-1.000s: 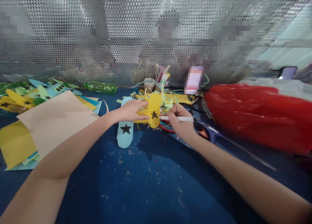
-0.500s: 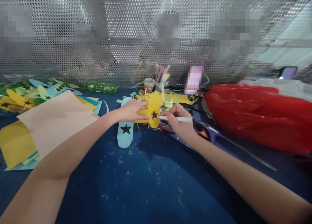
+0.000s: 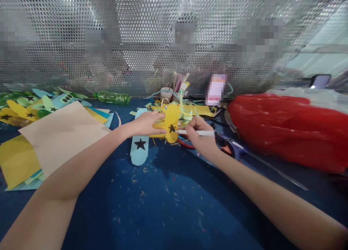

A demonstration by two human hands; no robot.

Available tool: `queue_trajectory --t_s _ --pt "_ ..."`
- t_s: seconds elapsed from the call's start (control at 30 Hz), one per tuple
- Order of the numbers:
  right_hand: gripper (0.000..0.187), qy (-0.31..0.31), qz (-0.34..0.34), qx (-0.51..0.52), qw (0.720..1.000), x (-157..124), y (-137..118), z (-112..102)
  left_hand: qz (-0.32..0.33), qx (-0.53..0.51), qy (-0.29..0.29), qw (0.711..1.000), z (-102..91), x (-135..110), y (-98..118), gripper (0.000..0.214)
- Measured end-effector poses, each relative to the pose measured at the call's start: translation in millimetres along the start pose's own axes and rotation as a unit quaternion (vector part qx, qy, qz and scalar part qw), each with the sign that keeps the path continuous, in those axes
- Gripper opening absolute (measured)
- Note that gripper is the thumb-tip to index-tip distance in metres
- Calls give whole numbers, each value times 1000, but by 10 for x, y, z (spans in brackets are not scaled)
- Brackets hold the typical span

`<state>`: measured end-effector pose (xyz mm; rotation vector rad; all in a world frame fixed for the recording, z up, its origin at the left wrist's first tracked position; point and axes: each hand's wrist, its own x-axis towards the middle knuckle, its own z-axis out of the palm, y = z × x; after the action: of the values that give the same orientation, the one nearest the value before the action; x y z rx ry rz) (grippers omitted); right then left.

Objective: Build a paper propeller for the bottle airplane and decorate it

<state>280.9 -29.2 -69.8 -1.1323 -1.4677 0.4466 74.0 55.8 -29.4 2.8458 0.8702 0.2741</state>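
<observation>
My left hand (image 3: pixel 148 123) grips a yellow paper cutout (image 3: pixel 172 116) with rounded ends, thumb below and fingers above. A black star is drawn on the lower part of the cutout. In my right hand (image 3: pixel 200 132) is a slim white marker (image 3: pixel 205 133), pinched between thumb and fingers, its tip at the right side of that star. A light blue paper strip (image 3: pixel 139 155) with a black star lies partly under my left hand. Behind the yellow cutout is a heap of paper scraps (image 3: pixel 199 109).
Coloured paper sheets (image 3: pixel 65 134) lie at left, near star-marked paper shapes (image 3: pixel 29 115) and a green plastic bottle (image 3: pixel 112 98). To the right are a glue gun (image 3: pixel 236 148) and a red plastic bag (image 3: pixel 288 130). A cup (image 3: pixel 165 94) and a phone (image 3: pixel 216 90) stand by the perforated metal panel.
The marker's tip has shifted very slightly to the right of the star. Both hands keep nearly the same place and grip.
</observation>
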Motion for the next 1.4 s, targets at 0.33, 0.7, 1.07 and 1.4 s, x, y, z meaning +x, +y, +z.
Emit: queue_trajectory --t_s 0.33,0.7,1.07,1.4 --pt "28 5 -2 -14 1000 5 -43 -4 10 -1 6 1000 22 6 -29 52" --pt "28 3 23 36 999 23 -41 7 1 -2 -4 1000 -1 -1 -7 53" --pt "28 38 -11 -4 999 41 -72 -4 2 4 8 1000 12 2 -6 50" --pt "28 28 3 -5 1000 36 -42 1 4 13 6 1000 18 1 -19 50"
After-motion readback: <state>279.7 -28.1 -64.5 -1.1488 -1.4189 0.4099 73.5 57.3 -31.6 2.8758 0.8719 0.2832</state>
